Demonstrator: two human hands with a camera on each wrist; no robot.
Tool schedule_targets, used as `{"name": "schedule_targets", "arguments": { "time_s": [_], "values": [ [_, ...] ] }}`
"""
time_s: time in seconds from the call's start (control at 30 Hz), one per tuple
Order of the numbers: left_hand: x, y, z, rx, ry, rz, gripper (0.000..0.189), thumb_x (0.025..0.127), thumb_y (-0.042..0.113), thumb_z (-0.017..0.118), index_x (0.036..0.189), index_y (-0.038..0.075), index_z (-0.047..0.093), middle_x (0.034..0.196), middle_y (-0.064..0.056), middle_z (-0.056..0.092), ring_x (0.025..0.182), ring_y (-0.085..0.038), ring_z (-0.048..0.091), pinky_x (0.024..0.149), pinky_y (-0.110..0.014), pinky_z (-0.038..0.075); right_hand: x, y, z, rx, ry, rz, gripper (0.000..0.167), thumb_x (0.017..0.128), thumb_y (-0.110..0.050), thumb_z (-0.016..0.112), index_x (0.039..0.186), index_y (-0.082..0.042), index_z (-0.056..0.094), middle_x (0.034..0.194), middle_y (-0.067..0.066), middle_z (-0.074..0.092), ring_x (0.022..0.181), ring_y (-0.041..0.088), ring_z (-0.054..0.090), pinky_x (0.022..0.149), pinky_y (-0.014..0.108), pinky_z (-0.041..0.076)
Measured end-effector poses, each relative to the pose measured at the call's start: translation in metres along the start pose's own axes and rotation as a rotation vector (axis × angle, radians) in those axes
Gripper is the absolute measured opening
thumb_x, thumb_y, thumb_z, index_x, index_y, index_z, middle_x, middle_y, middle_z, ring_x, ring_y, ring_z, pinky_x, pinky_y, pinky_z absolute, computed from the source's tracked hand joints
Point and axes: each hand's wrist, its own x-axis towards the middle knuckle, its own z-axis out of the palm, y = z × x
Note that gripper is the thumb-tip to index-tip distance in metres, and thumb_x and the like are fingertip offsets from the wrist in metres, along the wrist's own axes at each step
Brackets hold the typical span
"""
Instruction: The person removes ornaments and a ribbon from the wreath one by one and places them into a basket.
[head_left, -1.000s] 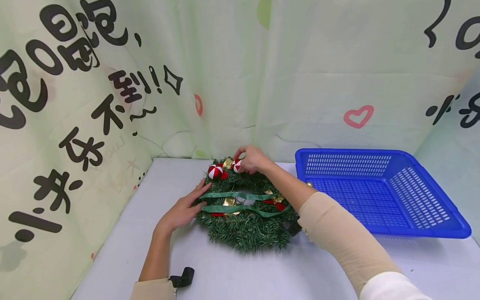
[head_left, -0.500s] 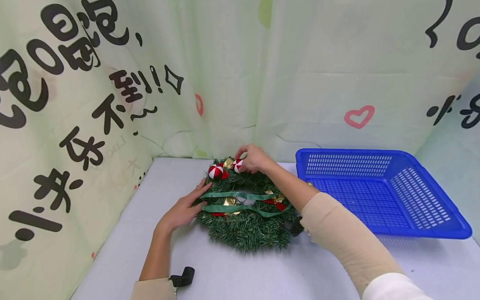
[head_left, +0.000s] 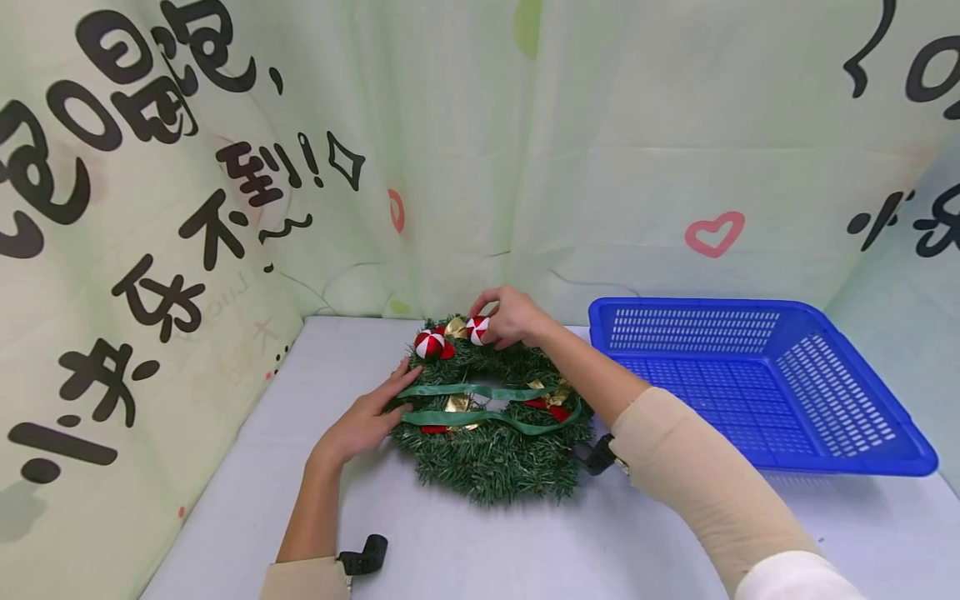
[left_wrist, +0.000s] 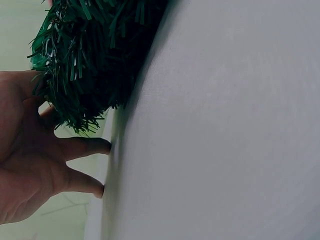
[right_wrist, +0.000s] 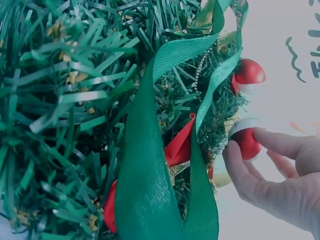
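A green artificial wreath [head_left: 491, 471] lies flat on the table, trimmed with red and gold bows and two strands of green ribbon [head_left: 438, 417] across its middle. At its far side my right hand [head_left: 513, 318] pinches a red-and-white ball [head_left: 477, 330] between thumb and fingers; in the right wrist view the fingertips meet the shiny ball [right_wrist: 246, 142] at the wreath's edge. A second striped ball [head_left: 430, 343] sits left of it, beyond a gold bow [head_left: 455, 327]. My left hand [head_left: 367, 423] rests against the wreath's left side, fingers spread, two fingertips down at the table in the left wrist view.
A blue perforated plastic basket [head_left: 750, 460] stands right of the wreath, near my right forearm. Light green curtains [head_left: 600, 192] with printed characters and hearts enclose the back and sides. A white cloth covers the table [head_left: 442, 550]. Black wrist mounts [head_left: 366, 556] stick out from both sleeves.
My right forearm has shifted slightly right, and its hand has turned a little, so more of the pinched ball shows. The left hand and the wreath stay in place.
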Motion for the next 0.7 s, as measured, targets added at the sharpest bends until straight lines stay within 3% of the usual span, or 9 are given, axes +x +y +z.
{"name": "schedule_targets", "arguments": {
  "time_s": [0.3,0.5,0.7],
  "values": [
    [0.001,-0.001,0.001,-0.007,-0.003,0.003,0.063,0.108,0.018,0.051,0.167,0.027,0.028,0.177,-0.001,0.009,0.161,-0.035,0.013,0.125,-0.064,0.023,-0.003,0.005,-0.009,0.099,-0.036,-0.019,0.052,0.084,0.021,0.062,0.132,0.002,0.065,0.143,0.029,0.054,0.099,0.034,0.070,0.095,0.053,0.060],
    [0.002,-0.002,0.002,-0.019,-0.007,0.009,0.064,0.108,0.014,0.050,0.167,0.026,0.027,0.177,-0.003,0.008,0.161,-0.036,0.013,0.124,-0.066,0.023,-0.012,0.009,-0.017,0.096,-0.047,-0.040,0.057,0.081,0.022,0.060,0.134,0.003,0.063,0.138,0.029,0.059,0.092,0.025,0.065,0.096,0.054,0.057],
    [0.002,-0.001,0.002,-0.012,-0.006,0.010,0.064,0.108,0.014,0.050,0.167,0.026,0.027,0.177,-0.003,0.007,0.161,-0.036,0.012,0.125,-0.066,0.021,-0.019,0.012,-0.025,0.073,-0.060,-0.065,0.055,0.082,0.020,0.063,0.134,0.000,0.064,0.139,0.027,0.058,0.095,0.027,0.063,0.093,0.053,0.056]
  ]
}}
